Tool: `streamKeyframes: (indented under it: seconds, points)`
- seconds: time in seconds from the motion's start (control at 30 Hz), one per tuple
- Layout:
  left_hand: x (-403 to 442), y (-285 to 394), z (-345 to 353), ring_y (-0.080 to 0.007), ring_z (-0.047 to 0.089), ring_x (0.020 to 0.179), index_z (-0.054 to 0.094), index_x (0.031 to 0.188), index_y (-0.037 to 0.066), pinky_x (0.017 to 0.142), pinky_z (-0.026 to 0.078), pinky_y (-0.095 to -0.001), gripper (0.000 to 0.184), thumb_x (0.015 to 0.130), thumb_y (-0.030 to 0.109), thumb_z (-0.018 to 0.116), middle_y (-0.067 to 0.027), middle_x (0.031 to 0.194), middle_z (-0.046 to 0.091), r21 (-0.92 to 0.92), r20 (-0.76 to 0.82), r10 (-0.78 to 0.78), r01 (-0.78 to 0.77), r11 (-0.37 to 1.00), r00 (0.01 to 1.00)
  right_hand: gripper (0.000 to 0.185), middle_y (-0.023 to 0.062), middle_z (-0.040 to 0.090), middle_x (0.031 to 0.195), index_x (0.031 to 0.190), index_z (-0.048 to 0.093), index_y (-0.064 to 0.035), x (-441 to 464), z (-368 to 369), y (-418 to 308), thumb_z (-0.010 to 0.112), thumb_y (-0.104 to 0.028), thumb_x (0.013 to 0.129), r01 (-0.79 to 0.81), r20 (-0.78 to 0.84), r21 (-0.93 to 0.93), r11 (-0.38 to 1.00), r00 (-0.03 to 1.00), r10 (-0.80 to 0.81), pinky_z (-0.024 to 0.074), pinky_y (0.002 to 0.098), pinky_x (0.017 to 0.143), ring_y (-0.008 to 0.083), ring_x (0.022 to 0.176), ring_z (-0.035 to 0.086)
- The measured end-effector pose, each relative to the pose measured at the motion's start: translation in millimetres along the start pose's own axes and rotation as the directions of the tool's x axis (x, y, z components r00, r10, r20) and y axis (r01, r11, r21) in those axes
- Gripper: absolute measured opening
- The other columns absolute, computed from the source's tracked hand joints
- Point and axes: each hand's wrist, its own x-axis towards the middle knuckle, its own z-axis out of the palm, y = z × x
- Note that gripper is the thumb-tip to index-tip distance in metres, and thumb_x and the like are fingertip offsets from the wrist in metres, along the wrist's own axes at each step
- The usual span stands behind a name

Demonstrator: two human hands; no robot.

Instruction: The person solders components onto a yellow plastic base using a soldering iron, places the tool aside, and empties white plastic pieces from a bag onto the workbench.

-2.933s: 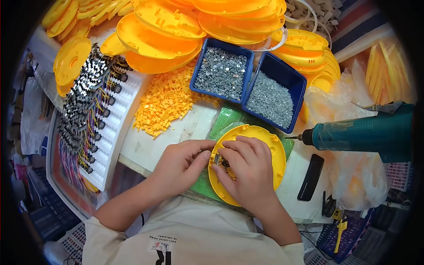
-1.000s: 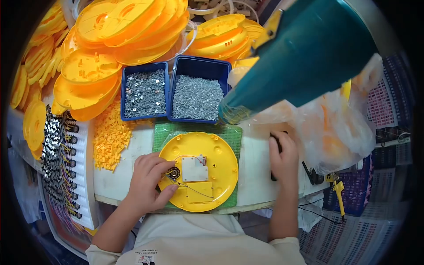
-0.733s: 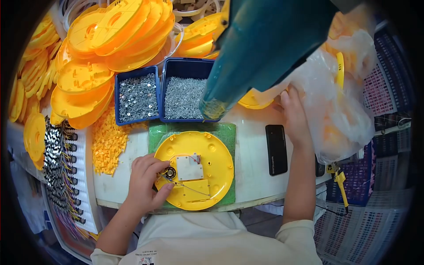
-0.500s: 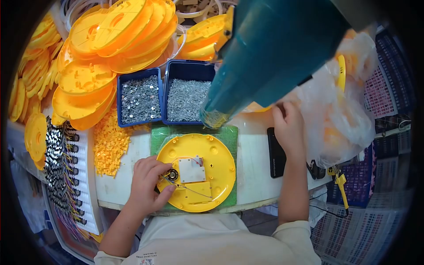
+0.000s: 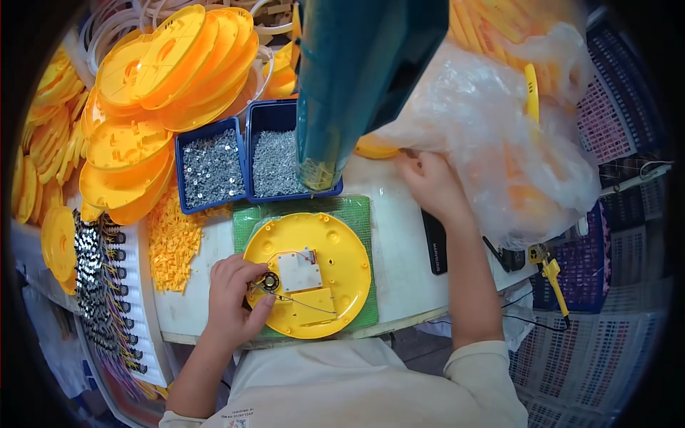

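A round yellow plastic casing point(image 5: 349, 250) lies open side up on a green mat point(image 5: 364, 214). Inside it sit a white box-like module point(image 5: 300, 272), thin wires and a black round speaker-like part point(image 5: 270, 281). My left hand point(image 5: 239, 296) rests at the casing's left rim, thumb and forefinger closed about that round part. Farther forward, my right hand point(image 5: 434, 187) is curled with its fingertips at the edge of a yellow plastic cover point(image 5: 376, 149). That cover is mostly hidden by a clear plastic bag point(image 5: 492, 135) and a teal tool.
The large teal tool point(image 5: 357, 85) hangs over the table, its tip close above the casing. Blue bins point(image 5: 210, 167) of small metal parts stand behind. Stacked yellow covers point(image 5: 135, 139), loose yellow bits point(image 5: 171, 250) and wired speakers point(image 5: 125, 299) fill the left. A phone point(image 5: 436, 246) lies right.
My right hand has moved left, and the yellow cover's edge has shifted left with it. My left hand stays at the round part. The view has turned slightly; the teal tool appears farther left.
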Motion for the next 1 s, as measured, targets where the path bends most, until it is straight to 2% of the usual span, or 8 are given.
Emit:
streamKeyframes:
  seconds: [0.13,0.23,0.33,0.6,0.77,0.87,0.93,1.0]
  points:
    - [1,2,2,-0.0388,0.056,0.113,0.063,0.114,0.003,0.100,0.039,-0.0498,0.042,0.075,0.017,0.073,-0.0151,0.109,0.063,-0.011,-0.012,-0.017,0.017,1.000,1.000,0.041,0.0188,0.066,0.113,0.123,0.064,0.0001,-54,12,12,0.067,-0.022,0.088,0.124,-0.031,-0.332,0.935,0.989,-0.142,0.0472,0.0468,0.098,0.0396,0.114,0.060]
    - [-2,0,4,-0.0391,0.056,0.115,0.063,0.113,0.003,0.101,0.038,-0.0499,0.042,0.075,0.017,0.072,-0.0155,0.110,0.064,-0.021,-0.023,-0.029,0.028,0.999,0.999,0.048,0.0208,0.059,0.129,0.127,0.062,-0.0011,-110,25,21,0.071,-0.025,0.087,0.026,-0.127,-0.388,0.921,0.989,-0.081,0.0427,0.0494,0.103,0.0397,0.124,0.053]
    - [-3,-1,6,-0.0388,0.056,0.113,0.062,0.113,0.003,0.101,0.039,-0.0495,0.042,0.075,0.017,0.071,-0.0159,0.109,0.063,-0.020,-0.026,-0.039,0.039,0.999,0.999,0.051,0.0236,0.054,0.135,0.130,0.060,-0.0002,-150,22,24,0.071,-0.026,0.087,-0.189,-0.277,-0.463,0.866,0.959,0.062,0.0416,0.0518,0.104,0.0416,0.124,0.052]
    - [-13,-7,11,-0.0386,0.050,0.118,0.059,0.118,-0.001,0.105,0.039,-0.0463,0.041,0.079,0.006,0.064,-0.0208,0.118,0.058,-0.075,-0.020,-0.070,0.069,0.995,0.997,0.046,0.0213,0.057,0.127,0.122,0.063,-0.0010,-179,5,72,0.074,-0.024,0.083,-0.307,-0.475,-0.354,0.883,0.873,0.113,0.0447,0.0510,0.099,0.0405,0.116,0.056]
    - [-18,-16,18,-0.0346,0.049,0.119,0.055,0.121,-0.003,0.106,0.037,-0.0442,0.035,0.088,0.009,0.058,-0.0203,0.124,0.053,-0.179,-0.042,-0.092,0.083,0.980,0.995,0.040,0.0206,0.061,0.127,0.117,0.066,-0.0006,-207,-17,82,0.072,-0.025,0.086,-0.239,-0.521,-0.245,0.940,0.850,0.080,0.0454,0.0479,0.099,0.0389,0.117,0.058]
    - [-28,-36,18,-0.0296,0.049,0.124,0.051,0.130,-0.005,0.109,0.036,-0.0399,0.037,0.094,0.008,0.054,-0.0180,0.132,0.051,-0.218,-0.002,-0.099,0.096,0.971,0.995,0.017,0.0150,0.065,0.101,0.097,0.063,-0.0032,-263,-34,99,0.069,-0.015,0.087,-0.174,-0.625,-0.255,0.951,0.781,-0.025,0.0483,0.0443,0.084,0.0356,0.093,0.063]
    - [-30,-43,17,-0.0276,0.048,0.128,0.050,0.134,-0.005,0.111,0.036,-0.0379,0.040,0.097,0.007,0.052,-0.0170,0.137,0.049,-0.208,0.017,-0.107,0.108,0.972,0.994,0.011,0.0135,0.062,0.089,0.089,0.058,-0.0035,-305,-48,110,0.067,-0.010,0.087,-0.231,-0.785,-0.227,0.946,0.618,-0.037,0.0475,0.0395,0.076,0.0309,0.079,0.060]
    - [-30,-41,15,-0.0276,0.048,0.129,0.050,0.135,-0.005,0.111,0.036,-0.0381,0.040,0.097,0.008,0.051,-0.0167,0.138,0.049,-0.184,0.017,-0.122,0.123,0.975,0.992,0.009,0.0138,0.060,0.086,0.086,0.055,-0.0025,-348,-64,141,0.063,-0.006,0.089,-0.307,-0.932,-0.085,0.948,0.362,0.034,0.0467,0.0358,0.074,0.0269,0.077,0.058]
